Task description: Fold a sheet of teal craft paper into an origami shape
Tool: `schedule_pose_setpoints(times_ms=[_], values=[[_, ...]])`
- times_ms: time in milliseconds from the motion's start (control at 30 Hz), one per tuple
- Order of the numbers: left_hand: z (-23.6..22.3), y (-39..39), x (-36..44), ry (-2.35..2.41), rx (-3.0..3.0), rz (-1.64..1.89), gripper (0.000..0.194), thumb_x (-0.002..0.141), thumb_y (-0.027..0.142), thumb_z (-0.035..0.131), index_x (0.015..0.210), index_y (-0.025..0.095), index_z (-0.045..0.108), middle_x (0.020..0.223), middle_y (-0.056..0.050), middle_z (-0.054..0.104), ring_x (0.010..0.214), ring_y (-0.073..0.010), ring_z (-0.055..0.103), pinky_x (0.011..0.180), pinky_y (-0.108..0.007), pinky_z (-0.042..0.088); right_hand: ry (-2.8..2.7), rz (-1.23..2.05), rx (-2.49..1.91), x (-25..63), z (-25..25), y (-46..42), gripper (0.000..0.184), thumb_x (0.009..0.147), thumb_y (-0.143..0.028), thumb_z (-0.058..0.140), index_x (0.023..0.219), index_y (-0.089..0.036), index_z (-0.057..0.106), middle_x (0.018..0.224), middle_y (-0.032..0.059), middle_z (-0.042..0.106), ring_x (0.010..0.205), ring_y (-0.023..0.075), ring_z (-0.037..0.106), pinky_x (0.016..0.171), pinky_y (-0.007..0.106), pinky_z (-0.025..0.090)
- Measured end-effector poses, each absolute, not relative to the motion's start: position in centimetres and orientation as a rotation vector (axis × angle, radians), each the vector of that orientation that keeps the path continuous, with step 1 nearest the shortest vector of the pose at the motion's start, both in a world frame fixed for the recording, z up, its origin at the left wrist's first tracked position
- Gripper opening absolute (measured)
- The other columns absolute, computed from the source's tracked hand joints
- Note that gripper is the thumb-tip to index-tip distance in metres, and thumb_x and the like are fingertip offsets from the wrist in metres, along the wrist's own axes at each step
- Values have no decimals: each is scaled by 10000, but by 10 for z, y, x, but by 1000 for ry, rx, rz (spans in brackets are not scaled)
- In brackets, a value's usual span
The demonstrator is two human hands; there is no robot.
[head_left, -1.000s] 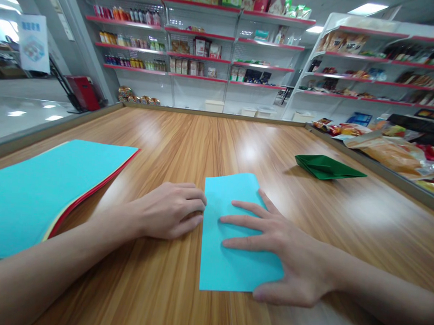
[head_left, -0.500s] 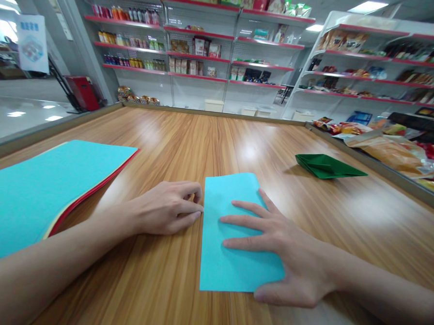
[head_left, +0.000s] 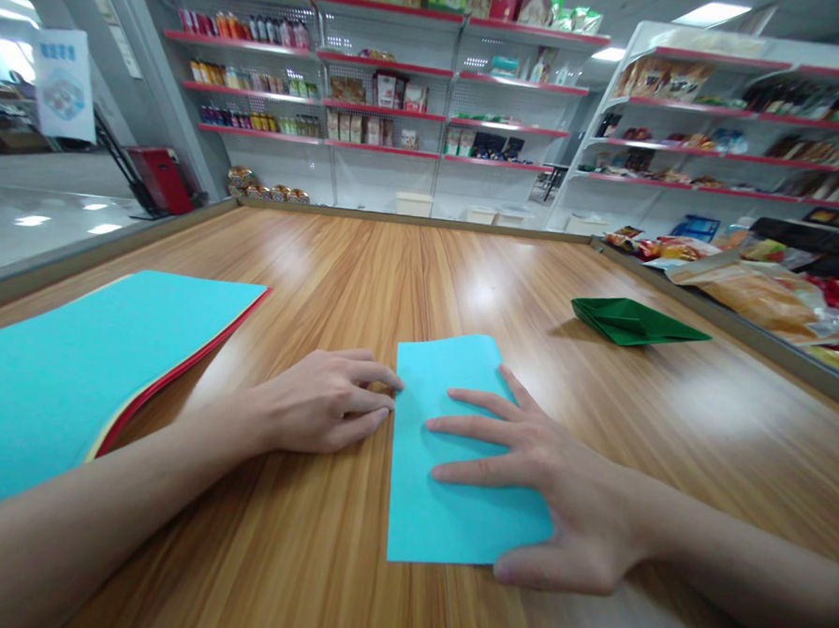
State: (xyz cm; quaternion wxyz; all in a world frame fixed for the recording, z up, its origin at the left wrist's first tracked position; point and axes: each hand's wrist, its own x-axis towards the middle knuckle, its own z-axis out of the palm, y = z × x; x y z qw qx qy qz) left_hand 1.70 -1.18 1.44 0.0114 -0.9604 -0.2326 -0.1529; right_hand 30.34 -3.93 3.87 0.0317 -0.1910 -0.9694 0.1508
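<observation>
A light-blue sheet of paper, seemingly folded over, lies on the wooden table in front of me. My right hand is spread on the sheet's right half, fingers apart and pressing it down, its thumb at the lower right edge. At the left edge of the sheet rests my left hand, fingers stretched out and slightly bent, with the index fingertip just over the edge. It holds nothing that I can see. The thumb side of my left hand lies near the table.
To the left lies a stack of coloured paper, blue on top with yellow and red edges below. A folded green paper boat sits at the right. Packaged food borders the table's right side; stocked shelves stand behind.
My left index finger has uncurled and reached forward onto the paper's left edge. My right hand stays spread on the sheet, which has barely shifted.
</observation>
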Motion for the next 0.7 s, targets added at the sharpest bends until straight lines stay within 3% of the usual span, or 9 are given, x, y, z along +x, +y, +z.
schedule_pose_setpoints(times_ms=[300, 500, 700], values=[[15, -11, 18, -739, -3011, -511, 248, 907, 187, 462, 896, 193, 710, 1105, -69, 664, 929, -197, 618, 797, -333, 493, -2970, 484, -571, 304, 39, -39, 654, 712, -554, 648, 1313, -335, 507, 1412, 66, 452, 1312, 398, 331, 1030, 666, -44], [15, -12, 16, -875, -3018, -512, 236, 895, 237, 492, 920, 205, 725, 1134, -75, 578, 797, -148, 601, 718, -282, 486, -2967, 476, -566, 303, 38, -39, 652, 707, -545, 657, 1308, -337, 511, 1415, 59, 450, 1314, 393, 333, 1037, 657, -42], [13, -12, 14, -907, -3039, -512, 230, 896, 243, 499, 941, 217, 724, 1148, -68, 562, 834, -151, 596, 742, -276, 481, -2975, 473, -565, 303, 38, -38, 659, 704, -547, 656, 1309, -332, 510, 1416, 64, 448, 1315, 398, 329, 1029, 668, -48]])
